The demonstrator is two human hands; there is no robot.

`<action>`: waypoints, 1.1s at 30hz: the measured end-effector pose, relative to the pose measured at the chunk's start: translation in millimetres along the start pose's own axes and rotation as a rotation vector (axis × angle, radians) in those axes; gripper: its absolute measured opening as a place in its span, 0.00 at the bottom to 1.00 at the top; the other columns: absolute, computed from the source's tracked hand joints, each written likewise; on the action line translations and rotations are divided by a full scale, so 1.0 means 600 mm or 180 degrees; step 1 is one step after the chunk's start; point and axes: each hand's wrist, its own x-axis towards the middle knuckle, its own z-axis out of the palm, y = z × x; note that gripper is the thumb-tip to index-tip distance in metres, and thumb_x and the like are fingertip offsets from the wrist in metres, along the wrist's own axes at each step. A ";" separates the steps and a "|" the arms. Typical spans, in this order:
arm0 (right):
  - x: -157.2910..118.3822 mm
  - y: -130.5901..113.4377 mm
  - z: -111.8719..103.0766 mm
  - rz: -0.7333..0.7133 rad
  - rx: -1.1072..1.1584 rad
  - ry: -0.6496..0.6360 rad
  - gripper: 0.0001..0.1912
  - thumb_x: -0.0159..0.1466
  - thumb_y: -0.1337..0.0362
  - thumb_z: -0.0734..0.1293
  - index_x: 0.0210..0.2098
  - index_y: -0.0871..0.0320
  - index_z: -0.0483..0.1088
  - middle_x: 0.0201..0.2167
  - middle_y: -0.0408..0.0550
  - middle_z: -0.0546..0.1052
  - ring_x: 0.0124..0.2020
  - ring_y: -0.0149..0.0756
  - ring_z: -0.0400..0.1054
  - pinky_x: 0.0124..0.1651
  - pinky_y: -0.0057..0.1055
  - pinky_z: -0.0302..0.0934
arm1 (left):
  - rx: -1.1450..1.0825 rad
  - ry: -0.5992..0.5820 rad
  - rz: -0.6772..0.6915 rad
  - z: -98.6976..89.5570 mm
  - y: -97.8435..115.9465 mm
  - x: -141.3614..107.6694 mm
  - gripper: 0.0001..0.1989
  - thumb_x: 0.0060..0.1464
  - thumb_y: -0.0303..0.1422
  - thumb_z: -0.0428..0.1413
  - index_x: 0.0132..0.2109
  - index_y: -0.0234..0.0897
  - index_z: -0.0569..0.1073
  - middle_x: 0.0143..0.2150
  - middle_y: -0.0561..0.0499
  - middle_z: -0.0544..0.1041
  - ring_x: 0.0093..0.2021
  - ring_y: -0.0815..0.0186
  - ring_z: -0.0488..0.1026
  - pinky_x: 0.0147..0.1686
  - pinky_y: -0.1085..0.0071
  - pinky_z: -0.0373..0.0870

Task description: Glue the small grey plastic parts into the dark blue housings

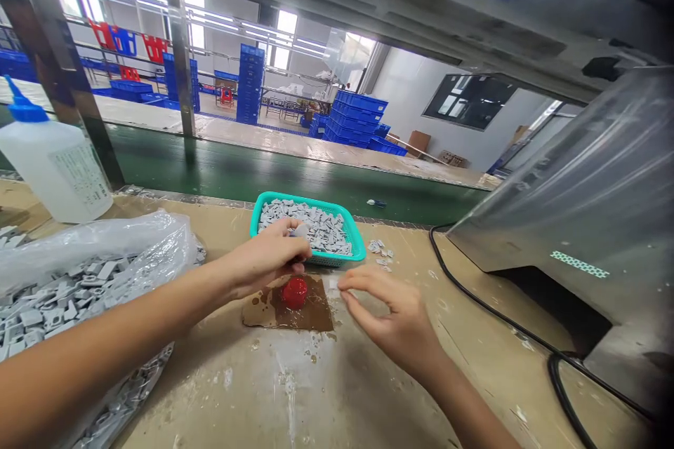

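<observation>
My left hand (268,256) hovers over a teal plastic basket (358,242) and pinches a small pale grey piece (300,230) at its fingertips. The basket is heaped with grey moulded pieces (316,228). Below that hand, a red domed object (294,292) sits on a brown-stained piece of cardboard (310,312). My right hand (390,312) rests just right of the cardboard, fingers curved and apart, close to a tiny white piece (333,283). I cannot see anything held in it.
A clear plastic bag (105,245) full of grey pieces lies at the left, beside a white glue bottle (53,172) with a blue nozzle. A few loose pieces (380,254) lie on the bench. Behind runs a green conveyor belt (263,179). A steel machine (569,189) and black cable (500,302) stand right.
</observation>
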 end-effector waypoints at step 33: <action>-0.046 0.017 0.037 0.0189 -0.0359 -0.0071 0.08 0.58 0.75 0.62 0.29 0.57 0.69 0.29 0.42 0.74 0.31 0.33 0.62 0.36 0.33 0.51 | -0.0375 -0.0229 0.0345 -0.018 -0.010 0.015 0.10 0.42 0.21 0.58 0.35 0.34 0.70 0.28 0.54 0.74 0.32 0.72 0.72 0.44 0.70 0.65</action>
